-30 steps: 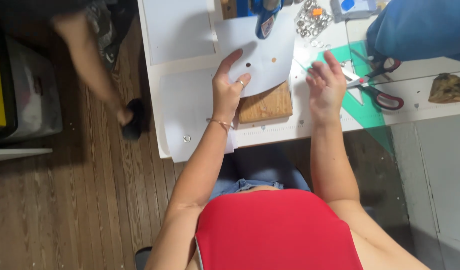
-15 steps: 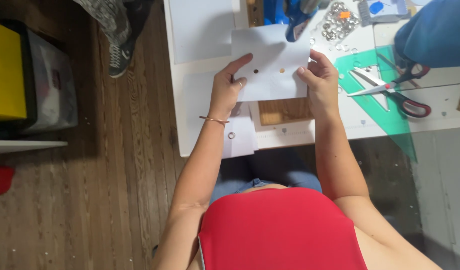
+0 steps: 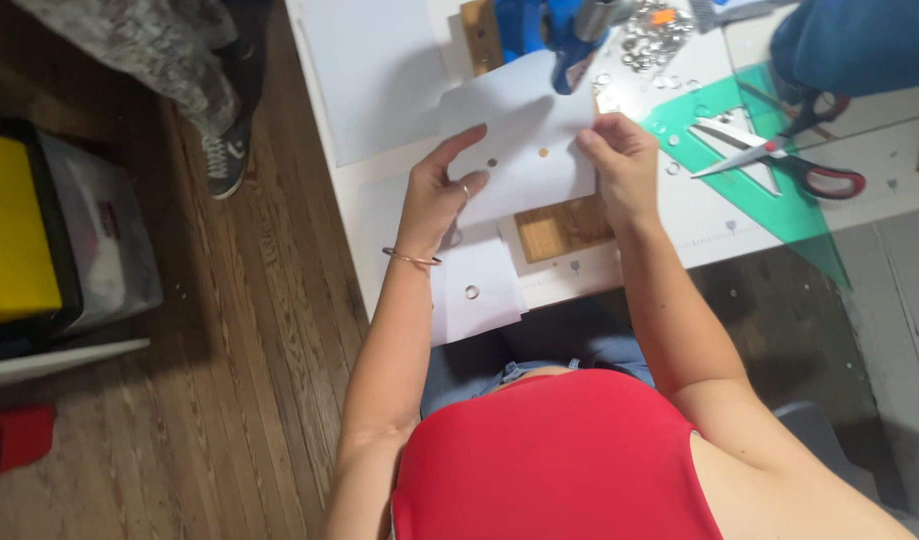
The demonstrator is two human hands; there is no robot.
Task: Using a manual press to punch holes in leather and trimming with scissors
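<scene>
Far left of the frame, a yellow bin [image 3: 14,240] sits on the dark wood floor [image 3: 219,400], and at upper left another person's shoe [image 3: 222,160] stands by the table edge. Moving right, your left hand [image 3: 441,195] pinches the left edge of the white sheet [image 3: 524,150], thumb on top, fingers curled under it. The sheet is at upper centre, lifted just off the table [image 3: 709,215] and tilted toward you. It shows two small round marks near its middle, holes or fittings, I can't tell which. Below your left wrist a second sheet [image 3: 474,295] hangs over the table edge with one metal ring [image 3: 471,291] in it, so by my reading some of the punching is done and this sheet is mid-way. A wooden block [image 3: 559,228] lies under the held sheet. Your right hand [image 3: 619,165] clamps the sheet's right edge. Above it, a blue tool [image 3: 554,40] and a heap of loose rings [image 3: 654,35]. Further right, red-handled scissors [image 3: 779,160] lie on a green triangle [image 3: 779,200]; beyond that, glass tabletop.
</scene>
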